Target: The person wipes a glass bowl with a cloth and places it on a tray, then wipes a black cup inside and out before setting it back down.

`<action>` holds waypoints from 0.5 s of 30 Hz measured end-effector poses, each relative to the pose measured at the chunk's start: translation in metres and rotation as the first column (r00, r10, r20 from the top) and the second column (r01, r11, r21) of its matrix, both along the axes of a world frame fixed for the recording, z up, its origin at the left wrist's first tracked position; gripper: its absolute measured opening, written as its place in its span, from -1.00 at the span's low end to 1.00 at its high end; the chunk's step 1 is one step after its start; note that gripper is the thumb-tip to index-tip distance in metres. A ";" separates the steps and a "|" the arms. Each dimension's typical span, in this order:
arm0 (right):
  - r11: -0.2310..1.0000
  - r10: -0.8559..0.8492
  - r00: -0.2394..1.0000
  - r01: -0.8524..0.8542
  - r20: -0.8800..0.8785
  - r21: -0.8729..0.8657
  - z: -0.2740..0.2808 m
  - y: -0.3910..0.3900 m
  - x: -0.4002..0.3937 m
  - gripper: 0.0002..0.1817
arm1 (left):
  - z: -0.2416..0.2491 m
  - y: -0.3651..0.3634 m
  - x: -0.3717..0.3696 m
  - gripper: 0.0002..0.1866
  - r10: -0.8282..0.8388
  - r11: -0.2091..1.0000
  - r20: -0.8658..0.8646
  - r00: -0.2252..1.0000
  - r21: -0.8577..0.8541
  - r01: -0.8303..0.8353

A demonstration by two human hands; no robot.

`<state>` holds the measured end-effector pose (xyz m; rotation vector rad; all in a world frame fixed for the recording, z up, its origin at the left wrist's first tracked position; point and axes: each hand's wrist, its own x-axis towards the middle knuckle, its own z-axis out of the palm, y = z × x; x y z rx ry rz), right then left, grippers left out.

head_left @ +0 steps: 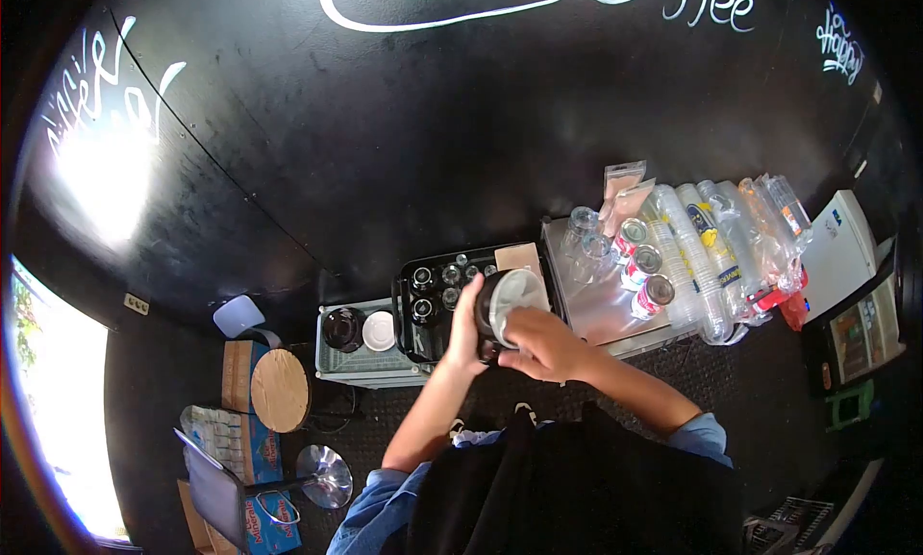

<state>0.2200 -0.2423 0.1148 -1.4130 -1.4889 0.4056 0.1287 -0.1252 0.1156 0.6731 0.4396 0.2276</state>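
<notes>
My left hand [465,326] is wrapped round the side of a dark container [488,303] with a pale, whitish opening. The fingers of my right hand [540,344] are bent at the container's rim and partly inside its mouth; what they hold, if anything, is hidden. Beneath and behind the container lies a black tray [408,310] with several small dark glasses [423,278] on its left part. A light brown card or box [517,257] shows at the tray's back right.
Right of the tray, a metal counter [601,310] carries cans [646,260], clear cups [583,221] and sleeves of plastic cups [687,257]. To the left, a rack [370,370] holds a white saucer [379,331]. A wooden stool [280,390] stands at lower left.
</notes>
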 end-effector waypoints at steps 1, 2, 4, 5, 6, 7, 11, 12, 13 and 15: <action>0.982 -0.020 0.948 -0.041 0.319 0.184 0.004 0.002 0.004 -0.77 | 0.010 0.003 -0.002 -0.37 -0.020 0.997 -0.035 0.999 -0.070 0.018; 0.930 -0.102 0.797 -0.136 0.595 0.342 0.006 0.002 0.008 -0.80 | 0.017 0.007 -0.004 -0.36 -0.044 0.990 -0.068 0.997 -0.139 0.034; 0.931 -0.131 0.752 -0.131 0.646 0.342 0.001 -0.002 0.015 -0.81 | 0.010 0.009 -0.011 -0.35 -0.114 0.993 -0.025 0.993 -0.013 0.113; 0.967 -0.090 0.836 -0.058 0.541 0.250 0.000 -0.005 0.015 -0.81 | 0.007 0.003 -0.010 -0.37 -0.089 0.993 0.122 0.989 -0.071 0.098; 0.989 -0.065 0.903 0.003 0.424 0.146 0.004 -0.008 0.014 -0.80 | 0.004 -0.002 -0.006 -0.38 -0.056 0.987 0.267 0.962 -0.128 0.093; 0.997 -0.080 0.945 0.080 0.316 0.011 0.014 -0.010 0.007 -0.79 | -0.013 0.000 0.001 -0.39 0.021 0.994 0.263 0.964 -0.111 0.009; 0.942 -0.116 0.832 -0.081 0.542 0.326 0.014 0.001 -0.004 -0.76 | -0.022 0.001 -0.005 -0.35 0.022 1.000 0.238 0.971 0.001 -0.023; 0.941 -0.120 0.832 -0.079 0.542 0.329 0.012 0.001 0.001 -0.76 | -0.015 0.014 -0.002 -0.31 -0.069 0.959 0.158 0.985 -0.260 0.109; 0.943 -0.114 0.794 -0.102 0.597 0.316 0.007 -0.003 0.009 -0.75 | -0.012 0.010 -0.005 -0.30 -0.072 0.959 0.146 0.987 -0.262 0.109; 0.966 -0.106 0.744 -0.081 0.660 0.247 -0.003 -0.009 0.015 -0.67 | -0.008 0.002 -0.012 -0.29 -0.068 0.958 0.134 0.989 -0.267 0.103</action>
